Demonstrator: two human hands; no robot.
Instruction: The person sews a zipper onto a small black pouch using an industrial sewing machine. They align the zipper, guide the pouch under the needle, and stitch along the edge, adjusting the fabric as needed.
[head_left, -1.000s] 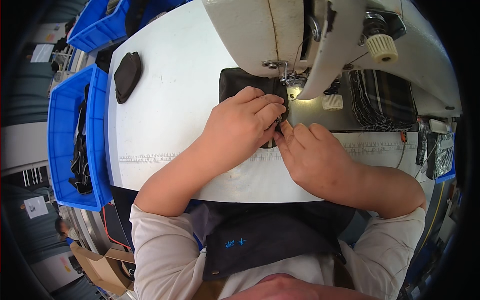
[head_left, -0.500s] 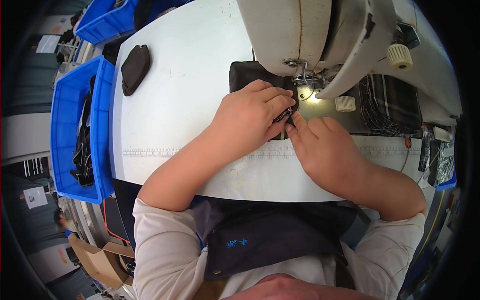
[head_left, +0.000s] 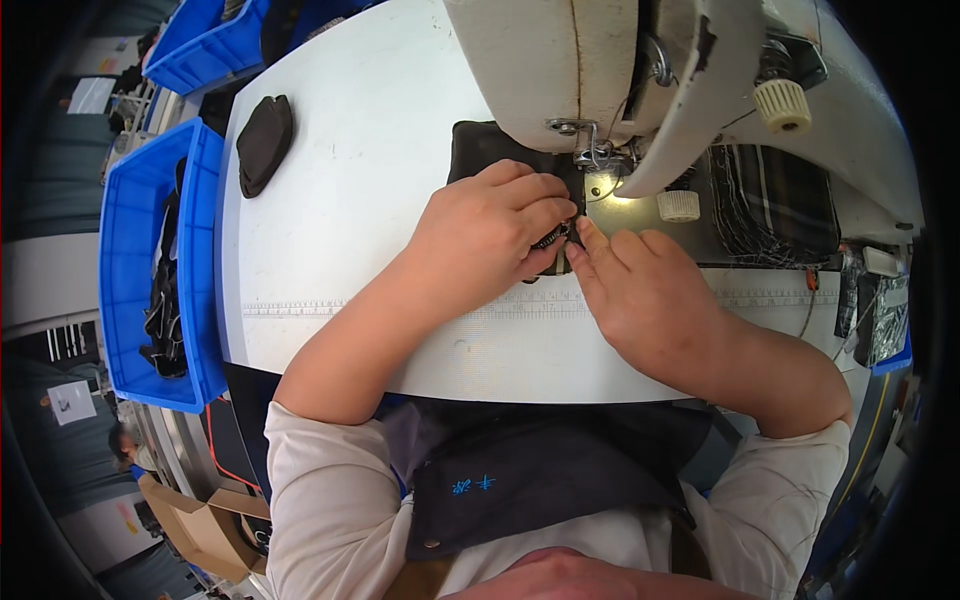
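Observation:
A dark fabric piece [head_left: 478,145] lies on the white table, its right edge beside the needle and presser foot [head_left: 603,160] of a sewing machine [head_left: 540,65]. My left hand [head_left: 490,228] rests over the piece with fingers curled and closed on it. Between the fingertips a short stretch of dark zipper [head_left: 547,240] shows. From the right, my right hand [head_left: 648,285] pinches the fabric's edge next to the zipper, thumb and index finger together, close to the left fingertips. The cloth under both hands is largely hidden.
Stacked dark fabric pieces [head_left: 775,205] lie right of the needle. At the far left of the table is a small dark pouch [head_left: 265,147]. A blue bin [head_left: 118,270] with dark pieces stands past the left edge. A printed ruler strip [head_left: 400,307] crosses the table.
The view has shifted slightly, so the machine appears a little farther left. Both hands keep the same hold on the fabric, with barely any movement.

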